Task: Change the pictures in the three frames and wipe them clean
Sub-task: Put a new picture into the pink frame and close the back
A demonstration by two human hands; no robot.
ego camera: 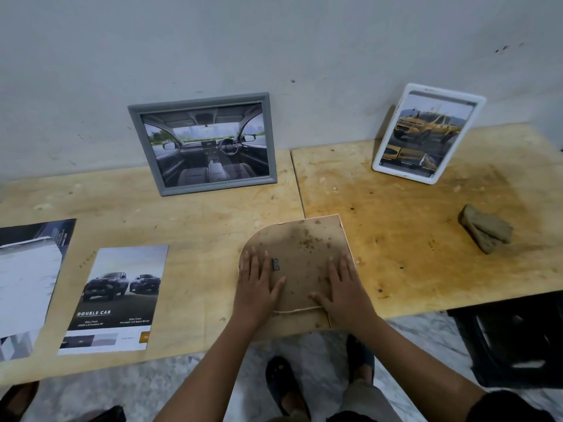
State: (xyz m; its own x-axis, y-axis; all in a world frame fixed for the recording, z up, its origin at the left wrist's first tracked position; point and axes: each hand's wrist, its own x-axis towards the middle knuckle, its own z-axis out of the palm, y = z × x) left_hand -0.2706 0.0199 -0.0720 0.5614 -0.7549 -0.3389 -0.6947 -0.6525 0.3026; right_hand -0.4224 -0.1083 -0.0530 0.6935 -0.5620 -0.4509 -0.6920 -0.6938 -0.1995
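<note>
While face-down, frame back (pixel 300 248) — brown, stained, hands flat.

Beyond the fingers (pixel 254 264) a pale grey wall (pixel 274 41), scuffed and dark-specked, rises behind the stained plywood surface (pixel 411 214), whose two boards meet at a seam just ahead of the fingers. Nearer than the fingers lies a grey marbled floor (pixel 189 379), with a black plastic stool (pixel 511 345) to their right.

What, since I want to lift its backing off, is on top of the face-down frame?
The left hand and right hand rest flat on its stained backing board, beside a small metal hanger and a string. Whatever picture lies under the board is hidden.
</note>
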